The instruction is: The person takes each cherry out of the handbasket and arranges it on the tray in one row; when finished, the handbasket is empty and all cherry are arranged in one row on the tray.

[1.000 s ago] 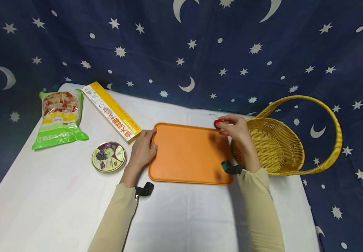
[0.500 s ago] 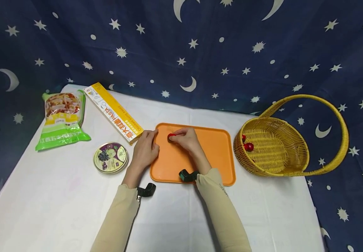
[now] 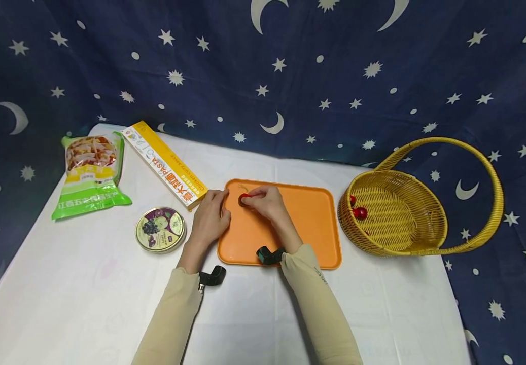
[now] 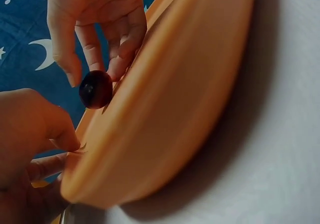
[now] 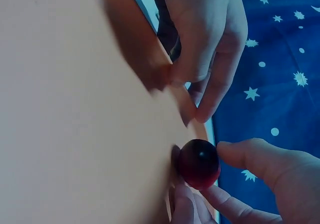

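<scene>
A dark red cherry (image 3: 243, 199) with a thin stem is between the thumb and fingers of my right hand (image 3: 269, 205), low over the left part of an orange tray (image 3: 308, 223). In the right wrist view, the thumb meets one side of the round cherry (image 5: 199, 164) while fingers meet its lower side. My left hand (image 3: 209, 219) holds the tray's left rim near its upper left corner. The left wrist view shows that thumb on top of the rim and fingers beneath it.
Right of the tray stands a yellow wicker basket (image 3: 390, 218) with a tall handle and red cherries (image 3: 360, 213) inside. To the left are a round tin (image 3: 160, 229), a pasta box (image 3: 164, 165) and a green food bag (image 3: 91, 175). A dark star-patterned curtain (image 3: 226, 101) hangs behind.
My right hand has carried the cherry from the tray's upper right corner, beside the basket, leftward over the tray, shifting only slightly in the last half second. The left hand stays at the rim.
</scene>
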A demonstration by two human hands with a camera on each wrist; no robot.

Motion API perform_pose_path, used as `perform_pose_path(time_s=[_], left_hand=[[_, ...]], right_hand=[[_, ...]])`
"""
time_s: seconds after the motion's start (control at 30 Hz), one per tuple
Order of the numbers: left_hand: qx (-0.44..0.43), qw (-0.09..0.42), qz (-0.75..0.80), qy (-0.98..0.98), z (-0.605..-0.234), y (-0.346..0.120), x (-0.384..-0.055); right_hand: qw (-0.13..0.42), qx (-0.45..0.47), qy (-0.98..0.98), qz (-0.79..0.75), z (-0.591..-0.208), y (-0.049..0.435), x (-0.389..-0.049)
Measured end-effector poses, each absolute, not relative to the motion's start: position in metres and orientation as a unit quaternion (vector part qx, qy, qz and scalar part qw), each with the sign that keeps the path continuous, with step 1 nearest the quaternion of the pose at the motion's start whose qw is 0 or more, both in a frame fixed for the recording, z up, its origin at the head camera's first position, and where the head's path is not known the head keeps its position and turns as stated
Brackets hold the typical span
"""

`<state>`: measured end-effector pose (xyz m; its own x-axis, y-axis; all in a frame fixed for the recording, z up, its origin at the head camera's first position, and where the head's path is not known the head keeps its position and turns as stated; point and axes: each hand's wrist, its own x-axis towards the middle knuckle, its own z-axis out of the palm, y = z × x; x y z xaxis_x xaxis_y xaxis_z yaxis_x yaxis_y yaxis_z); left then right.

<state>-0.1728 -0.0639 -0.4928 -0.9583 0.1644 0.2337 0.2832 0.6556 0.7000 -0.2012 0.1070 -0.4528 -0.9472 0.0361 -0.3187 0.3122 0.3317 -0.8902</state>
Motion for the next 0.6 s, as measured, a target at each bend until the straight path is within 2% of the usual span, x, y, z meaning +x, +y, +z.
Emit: perform_pose_path(time_s=[0.3,0.6], left_hand=[[-0.108,0.065,-0.391,-0.911,-0.4895,-0.0641,-0.1723],[-0.088,0.056,-0.381,-0.919,-0.4851,-0.0617,-0.1689]], right_hand=[[0.107,0.099,0.822,-0.551,-0.4541,0.1099,-0.2021],[0.130,0.071,0.817,-0.557,-0.4542,0.1085,-0.2023]])
